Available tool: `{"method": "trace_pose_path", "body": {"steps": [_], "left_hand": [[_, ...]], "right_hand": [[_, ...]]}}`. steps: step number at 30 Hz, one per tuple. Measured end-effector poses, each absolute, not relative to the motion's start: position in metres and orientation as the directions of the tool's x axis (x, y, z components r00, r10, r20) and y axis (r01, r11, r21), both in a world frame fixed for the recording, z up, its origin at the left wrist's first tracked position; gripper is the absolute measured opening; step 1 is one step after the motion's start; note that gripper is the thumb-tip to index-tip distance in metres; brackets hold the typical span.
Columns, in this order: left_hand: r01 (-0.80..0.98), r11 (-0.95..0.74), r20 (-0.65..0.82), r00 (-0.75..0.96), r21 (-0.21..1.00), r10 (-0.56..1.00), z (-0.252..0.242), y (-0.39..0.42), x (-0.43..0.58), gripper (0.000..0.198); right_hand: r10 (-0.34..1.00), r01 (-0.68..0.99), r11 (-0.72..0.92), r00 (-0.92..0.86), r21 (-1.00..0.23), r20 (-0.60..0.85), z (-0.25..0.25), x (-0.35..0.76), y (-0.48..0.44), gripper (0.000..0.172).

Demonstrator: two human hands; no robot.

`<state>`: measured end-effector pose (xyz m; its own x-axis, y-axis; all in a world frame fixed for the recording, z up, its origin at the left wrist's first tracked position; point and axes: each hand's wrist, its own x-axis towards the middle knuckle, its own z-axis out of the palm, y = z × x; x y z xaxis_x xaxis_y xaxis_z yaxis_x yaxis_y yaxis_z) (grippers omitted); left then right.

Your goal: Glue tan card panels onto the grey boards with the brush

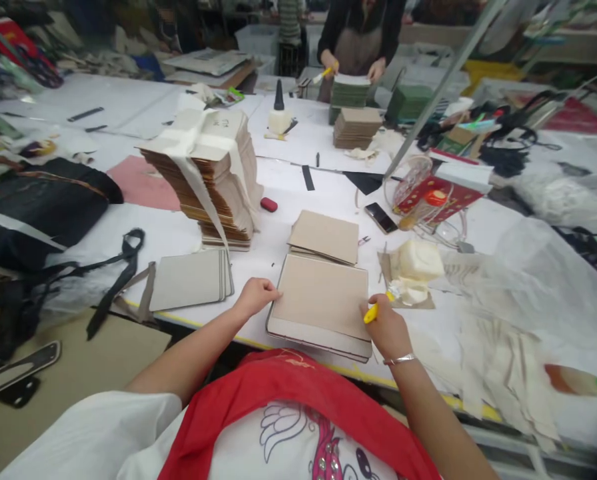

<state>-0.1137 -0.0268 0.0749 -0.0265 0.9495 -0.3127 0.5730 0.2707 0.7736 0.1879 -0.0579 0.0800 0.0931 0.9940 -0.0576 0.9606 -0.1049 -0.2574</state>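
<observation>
A beige rectangular panel (323, 293) with a paler strip along its near edge lies on a low stack at the table's front. My left hand (256, 297) is closed in a pinch at the panel's left edge. A brush with a yellow handle (371, 314) is held in my right hand (389, 330), whose fingers also touch the panel's right edge. Behind the panel lies a small pile of beige boards (324, 237). Just right of my right hand stands a whitish square tub (418, 260) on a scrap of board.
A tall stack of brown-edged pieces tied with white strips (198, 167) stands at left, with grey boards (188, 280) before it. A phone (380, 218), small snips (364, 241) and a red box (428, 193) lie at right. Across the table a person handles green stacks (349, 93).
</observation>
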Motion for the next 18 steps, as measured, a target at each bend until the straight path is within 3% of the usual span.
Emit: {"method": "trace_pose_path", "body": {"steps": [5, 8, 11, 13, 15, 18], "left_hand": [[0.702, 0.151, -0.291, 0.084, 0.696, 0.953, 0.080, -0.025, -0.119, 0.023], [0.816, -0.023, -0.110, 0.106, 0.578, 0.988, 0.085, -0.026, -0.118, 0.024], [0.830, -0.249, 0.134, 0.210, 0.499, 0.968, 0.092, -0.028, -0.106, 0.028], [0.795, -0.391, 0.216, 0.327, 0.463, 0.920, 0.098, -0.033, -0.091, 0.026], [0.748, -0.501, 0.232, 0.444, 0.435, 0.865, 0.101, -0.040, -0.073, 0.026], [0.728, -0.556, 0.152, 0.546, 0.400, 0.824, 0.100, -0.046, -0.052, 0.029]], "right_hand": [[0.986, 0.977, -0.152, 0.140, -0.148, -0.088, 0.096, 0.197, -0.054, 0.035], [0.974, 0.956, -0.217, 0.226, -0.197, 0.021, 0.119, 0.215, -0.052, 0.038], [0.920, 0.853, -0.200, 0.333, -0.481, 0.208, 0.148, 0.229, -0.049, 0.041], [0.892, 0.673, -0.105, 0.390, -0.732, 0.231, 0.163, 0.226, -0.043, 0.046], [0.923, 0.445, -0.046, 0.362, -0.894, 0.132, 0.169, 0.211, -0.034, 0.050], [0.986, 0.232, -0.106, 0.151, -0.967, -0.072, 0.163, 0.167, -0.014, 0.045]]}}
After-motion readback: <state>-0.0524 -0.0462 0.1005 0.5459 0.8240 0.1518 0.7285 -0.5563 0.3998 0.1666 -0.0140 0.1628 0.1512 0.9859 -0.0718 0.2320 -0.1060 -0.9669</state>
